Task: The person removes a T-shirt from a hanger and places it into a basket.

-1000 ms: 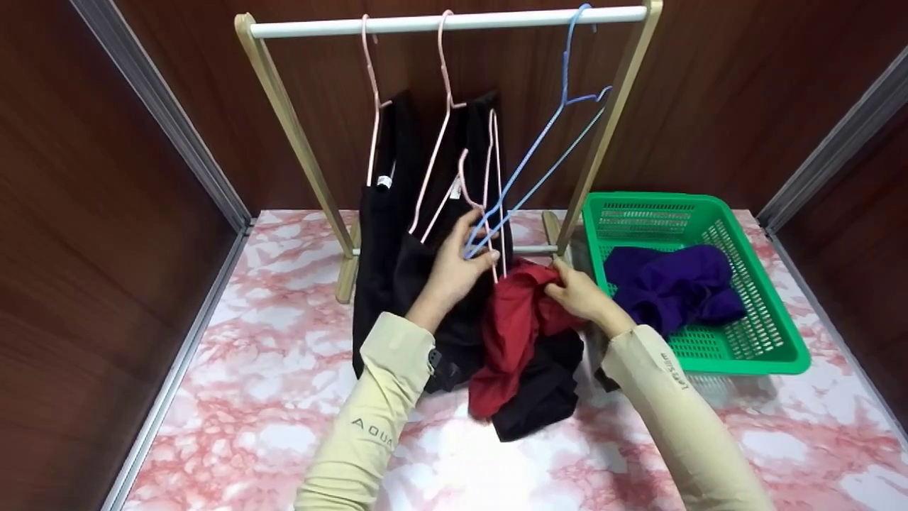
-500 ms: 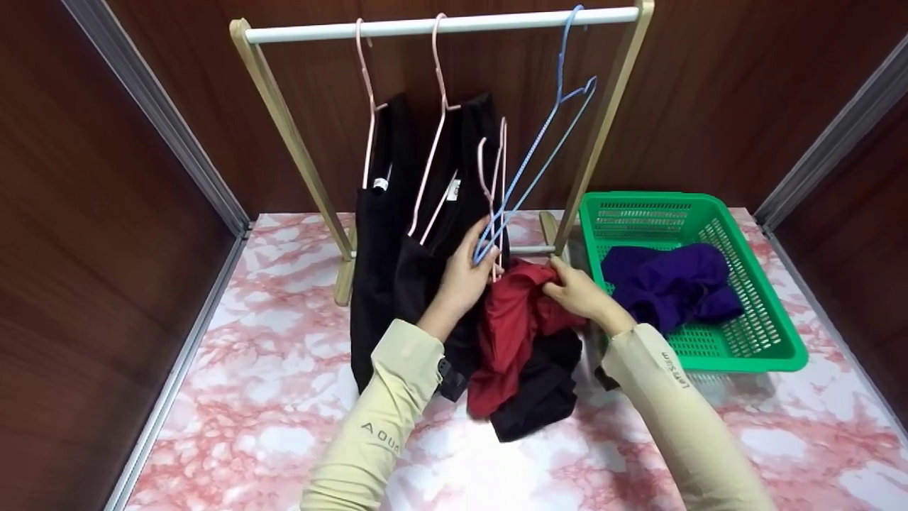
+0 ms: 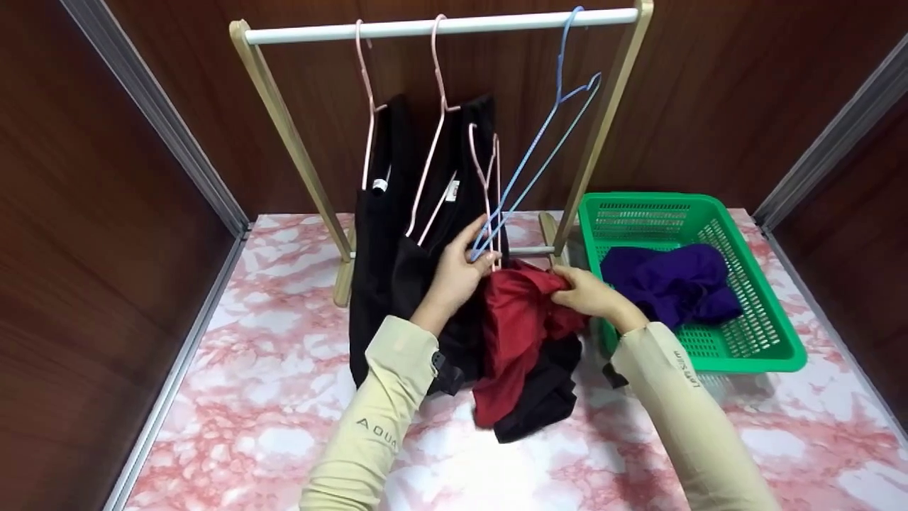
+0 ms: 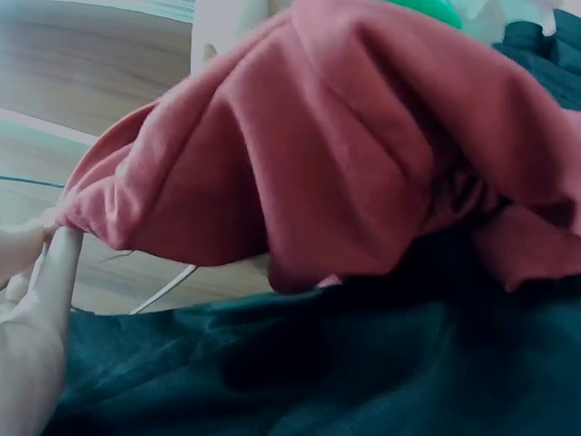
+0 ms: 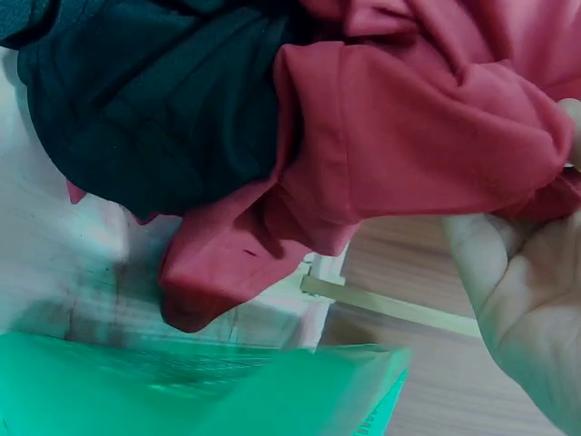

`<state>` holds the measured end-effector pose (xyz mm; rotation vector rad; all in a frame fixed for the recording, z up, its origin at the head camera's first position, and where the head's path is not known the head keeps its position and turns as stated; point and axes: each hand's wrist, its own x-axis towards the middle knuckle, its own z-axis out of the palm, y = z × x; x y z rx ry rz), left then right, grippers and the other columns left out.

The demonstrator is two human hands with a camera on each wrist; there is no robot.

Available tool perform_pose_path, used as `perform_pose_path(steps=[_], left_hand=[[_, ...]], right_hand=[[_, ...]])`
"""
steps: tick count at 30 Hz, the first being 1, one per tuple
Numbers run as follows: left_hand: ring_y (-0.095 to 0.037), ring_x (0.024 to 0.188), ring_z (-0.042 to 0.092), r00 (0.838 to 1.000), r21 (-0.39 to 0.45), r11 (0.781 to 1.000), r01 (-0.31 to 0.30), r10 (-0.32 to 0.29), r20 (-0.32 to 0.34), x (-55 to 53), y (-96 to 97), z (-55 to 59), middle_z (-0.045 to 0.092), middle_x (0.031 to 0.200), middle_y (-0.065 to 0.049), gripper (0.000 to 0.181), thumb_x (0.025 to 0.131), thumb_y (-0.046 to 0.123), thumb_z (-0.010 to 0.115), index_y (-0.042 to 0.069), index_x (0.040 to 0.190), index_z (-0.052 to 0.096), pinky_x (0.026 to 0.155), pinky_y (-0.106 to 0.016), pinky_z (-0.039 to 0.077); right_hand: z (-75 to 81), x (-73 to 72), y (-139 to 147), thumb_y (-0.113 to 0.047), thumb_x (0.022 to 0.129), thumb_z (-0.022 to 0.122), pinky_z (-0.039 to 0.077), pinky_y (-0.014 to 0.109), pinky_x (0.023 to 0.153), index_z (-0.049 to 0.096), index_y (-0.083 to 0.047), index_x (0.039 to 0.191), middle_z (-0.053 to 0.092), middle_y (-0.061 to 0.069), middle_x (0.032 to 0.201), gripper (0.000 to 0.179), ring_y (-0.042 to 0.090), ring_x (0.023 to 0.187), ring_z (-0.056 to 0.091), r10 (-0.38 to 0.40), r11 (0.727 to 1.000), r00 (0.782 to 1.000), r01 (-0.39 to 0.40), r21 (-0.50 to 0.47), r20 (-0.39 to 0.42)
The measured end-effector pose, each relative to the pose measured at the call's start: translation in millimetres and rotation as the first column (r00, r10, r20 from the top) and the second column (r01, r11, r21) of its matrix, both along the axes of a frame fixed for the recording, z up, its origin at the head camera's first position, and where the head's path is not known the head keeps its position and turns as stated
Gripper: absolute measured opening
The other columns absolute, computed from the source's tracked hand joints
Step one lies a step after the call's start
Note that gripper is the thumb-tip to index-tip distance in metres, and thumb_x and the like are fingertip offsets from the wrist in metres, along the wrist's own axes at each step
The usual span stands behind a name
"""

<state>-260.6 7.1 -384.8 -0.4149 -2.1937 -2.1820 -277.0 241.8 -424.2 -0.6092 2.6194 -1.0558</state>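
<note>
Fingers and thumb of the left hand [image 3: 452,275] pinch the near edge of the red garment [image 3: 514,319], beside the lower ends of a pink hanger [image 3: 485,183] and a blue hanger [image 3: 532,147]; whether they also grip either wire I cannot tell. The right hand [image 3: 587,292] pinches the garment's other side, thumb below the cloth in its wrist view. The red garment drapes between the hands, in front of the rack, over crumpled black cloth [image 3: 557,387]. The pink hanger runs down to the garment, its hook free of the white rod [image 3: 511,23]; the blue hanger's hook is over the rod. Further left, two black garments [image 3: 383,277] hang on pink hangers. Right of the rack, a green basket [image 3: 752,364] holds purple cloth [image 3: 674,280], on a red-and-white marbled surface [image 3: 248,404].
</note>
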Motion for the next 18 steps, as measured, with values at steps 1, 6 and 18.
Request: perform_pose_path(steps=[1, 6, 18], left_hand=[[-0.007, 0.082, 0.062, 1.000, 0.012, 1.000, -0.005, 0.005, -0.002, -0.2, 0.1, 1.3, 0.050, 0.132, -0.025, 0.059, 0.089, -0.014, 0.053, -0.001, 0.144, 0.036, 0.067, -0.016, 0.053], [-0.013, 0.086, 0.064, 0.999, 0.102, 0.995, -0.013, 0.016, -0.027, -2.8, -1.9, 4.8, 0.049, 0.134, -0.028, 0.058, 0.088, -0.015, 0.053, -0.005, 0.143, 0.036, 0.073, -0.023, 0.058], [-0.004, 0.082, 0.057, 0.996, 0.119, 0.991, -0.068, 0.075, -0.056, -7.5, -5.4, 3.8, 0.049, 0.136, -0.025, 0.050, 0.091, -0.011, 0.051, -0.004, 0.139, 0.042, 0.070, -0.023, 0.058]], right_hand=[[0.5, 0.3, 0, -0.001, 0.086, 0.051, 0.039, 0.028, 0.075, 0.054, 0.005, 0.117, 0.059, 0.012, 0.096, 0.031, 0.017, 0.082, 0.048, 0.003, 1.000, 1.000, -0.003, 0.000, 0.011], [1.5, 1.9, 3, 0.000, 0.085, 0.052, 0.041, 0.028, 0.080, 0.054, 0.003, 0.124, 0.063, 0.016, 0.107, 0.039, 0.017, 0.088, 0.051, 0.064, 0.998, 0.996, -0.065, 0.018, 0.070], [5.1, 3.0, 15, -0.001, 0.084, 0.053, 0.039, 0.022, 0.070, 0.057, -0.002, 0.100, 0.055, 0.003, 0.085, 0.016, 0.011, 0.075, 0.048, 0.000, 0.999, 0.997, 0.003, -0.032, 0.077]])
